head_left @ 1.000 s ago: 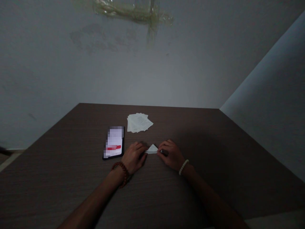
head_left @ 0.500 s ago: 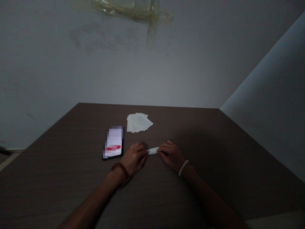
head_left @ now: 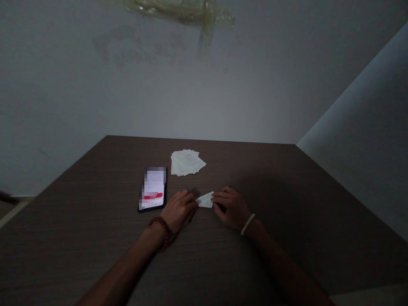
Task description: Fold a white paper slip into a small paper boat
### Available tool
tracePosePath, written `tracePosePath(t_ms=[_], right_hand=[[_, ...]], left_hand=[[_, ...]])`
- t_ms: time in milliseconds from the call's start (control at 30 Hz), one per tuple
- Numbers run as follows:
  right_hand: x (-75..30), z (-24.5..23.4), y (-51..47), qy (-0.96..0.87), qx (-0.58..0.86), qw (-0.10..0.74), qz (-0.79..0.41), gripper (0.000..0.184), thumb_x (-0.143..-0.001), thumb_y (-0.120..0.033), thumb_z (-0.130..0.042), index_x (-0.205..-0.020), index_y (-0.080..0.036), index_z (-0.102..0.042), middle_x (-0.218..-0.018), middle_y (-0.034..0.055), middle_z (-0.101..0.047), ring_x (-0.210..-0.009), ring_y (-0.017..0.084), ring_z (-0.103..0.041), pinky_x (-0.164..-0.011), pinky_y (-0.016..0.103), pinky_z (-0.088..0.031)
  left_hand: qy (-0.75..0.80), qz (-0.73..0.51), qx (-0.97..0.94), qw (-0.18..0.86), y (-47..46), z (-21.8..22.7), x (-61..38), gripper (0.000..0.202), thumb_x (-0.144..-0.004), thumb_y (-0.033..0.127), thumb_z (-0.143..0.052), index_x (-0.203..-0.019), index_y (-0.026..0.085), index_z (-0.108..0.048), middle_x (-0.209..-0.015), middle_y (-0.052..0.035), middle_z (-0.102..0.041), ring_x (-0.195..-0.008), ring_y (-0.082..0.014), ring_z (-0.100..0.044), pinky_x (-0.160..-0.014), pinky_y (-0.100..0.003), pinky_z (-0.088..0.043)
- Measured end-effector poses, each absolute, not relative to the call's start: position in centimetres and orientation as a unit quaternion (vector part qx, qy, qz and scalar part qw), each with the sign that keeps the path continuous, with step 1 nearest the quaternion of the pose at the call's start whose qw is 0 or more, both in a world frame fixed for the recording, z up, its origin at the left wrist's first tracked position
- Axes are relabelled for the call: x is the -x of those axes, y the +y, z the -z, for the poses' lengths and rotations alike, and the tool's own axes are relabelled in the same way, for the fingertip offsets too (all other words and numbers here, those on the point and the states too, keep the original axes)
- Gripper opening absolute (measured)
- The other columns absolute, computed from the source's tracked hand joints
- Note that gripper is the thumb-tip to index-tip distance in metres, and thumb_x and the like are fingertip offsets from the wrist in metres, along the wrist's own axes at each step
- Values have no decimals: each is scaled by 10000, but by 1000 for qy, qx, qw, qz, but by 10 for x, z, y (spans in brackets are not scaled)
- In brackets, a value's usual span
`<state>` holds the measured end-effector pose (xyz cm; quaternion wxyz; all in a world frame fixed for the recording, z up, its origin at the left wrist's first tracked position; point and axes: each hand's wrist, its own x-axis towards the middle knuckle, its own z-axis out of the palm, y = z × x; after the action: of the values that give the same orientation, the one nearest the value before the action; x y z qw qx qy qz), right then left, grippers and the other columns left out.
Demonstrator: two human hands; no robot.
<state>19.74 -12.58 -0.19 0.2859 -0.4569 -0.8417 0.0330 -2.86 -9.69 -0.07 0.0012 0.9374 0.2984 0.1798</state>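
Between my two hands, low over the table, is a small folded piece of white paper point(head_left: 205, 200) with faint print on it. My left hand point(head_left: 181, 208), with a dark red bead bracelet at the wrist, is closed on the paper's left end. At its right end my right hand point(head_left: 231, 206), wearing a pale bead bracelet, pinches the paper with thumb and fingers. The paper looks narrow on the left and flares wider towards the right. My fingertips hide both of its ends.
A loose stack of printed white paper slips point(head_left: 187, 162) lies beyond my hands. Left of my left hand rests a phone point(head_left: 153, 189) with a lit, partly blurred screen. The brown wood-grain table point(head_left: 242, 159) meets a grey wall point(head_left: 191, 102) at the back.
The paper was a narrow even strip and now opens wider at its right end. My right fingers have shifted and spread a little there; my left hand keeps its hold.
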Motion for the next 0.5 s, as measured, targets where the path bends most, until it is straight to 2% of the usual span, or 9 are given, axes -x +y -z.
tracePosePath(t_ms=[67, 167, 300, 500], right_hand=[[-194, 0, -128, -844, 453, 286, -36, 94, -832, -209, -610, -890, -195, -682, -962, 53, -680, -904, 197, -538, -818, 344, -453], [-189, 2, -128, -851, 433, 295, -40, 93, -841, -262, -624, -867, -191, -679, -953, 67, -667, -938, 201, -540, -823, 342, -464], [-186, 5, -129, -866, 405, 289, -50, 88, -852, -178, -591, -884, -189, -672, -955, 59, -651, -943, 182, -545, -850, 325, -459], [-183, 0, -131, -885, 391, 245, -53, 240, -827, -84, -556, -1007, -208, -656, -1024, 62, -615, -962, 180, -535, -850, 325, -450]], left_hand=[[302, -179, -936, 4, -97, 0, 28, 233, -914, 180, -452, -799, 165, -654, -800, -67, -569, -796, -200, -459, -698, -329, -379], [309, -192, -932, 17, -97, 0, 28, 218, -903, 173, -467, -803, 162, -660, -807, -69, -571, -801, -200, -456, -702, -327, -387], [318, -206, -924, 47, -97, -1, 28, 217, -895, 178, -481, -794, 166, -673, -825, -70, -573, -809, -199, -458, -711, -327, -396], [354, -202, -908, 100, -98, -5, 30, 174, -855, 157, -519, -806, 176, -684, -858, -70, -570, -859, -216, -454, -749, -347, -411]])
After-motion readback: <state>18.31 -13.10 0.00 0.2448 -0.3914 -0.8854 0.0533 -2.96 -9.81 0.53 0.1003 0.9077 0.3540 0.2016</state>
